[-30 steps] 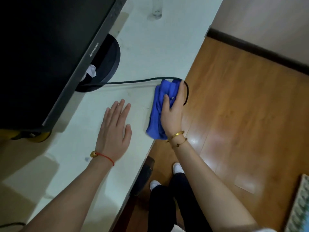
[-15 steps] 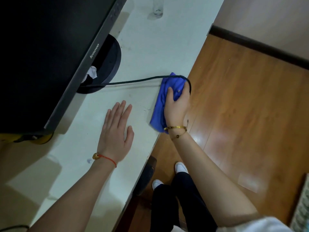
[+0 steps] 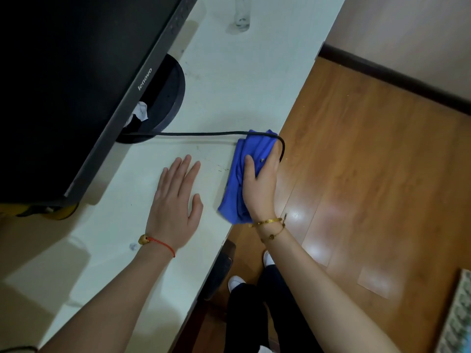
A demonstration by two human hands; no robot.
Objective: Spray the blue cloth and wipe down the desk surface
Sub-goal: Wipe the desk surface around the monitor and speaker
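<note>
Clearly soft and light, the bunched blue cloth (image 3: 238,179) stays gripped by her right hand (image 3: 260,189) at the desk's (image 3: 229,93) right edge, left hand (image 3: 175,205) flat, fingers apart.

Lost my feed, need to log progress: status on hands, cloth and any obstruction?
Left hand flat on white desk. Right hand grips crumpled blue cloth at desk edge. Black cable touching cloth's far end.

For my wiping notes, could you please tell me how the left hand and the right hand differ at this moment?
The left hand lies flat and bare on the desk, fingers straight; the right hand grips the blue cloth at the desk's edge. The left wrist wears a red string, the right gold bracelets. Both rest on the desk side.
</note>
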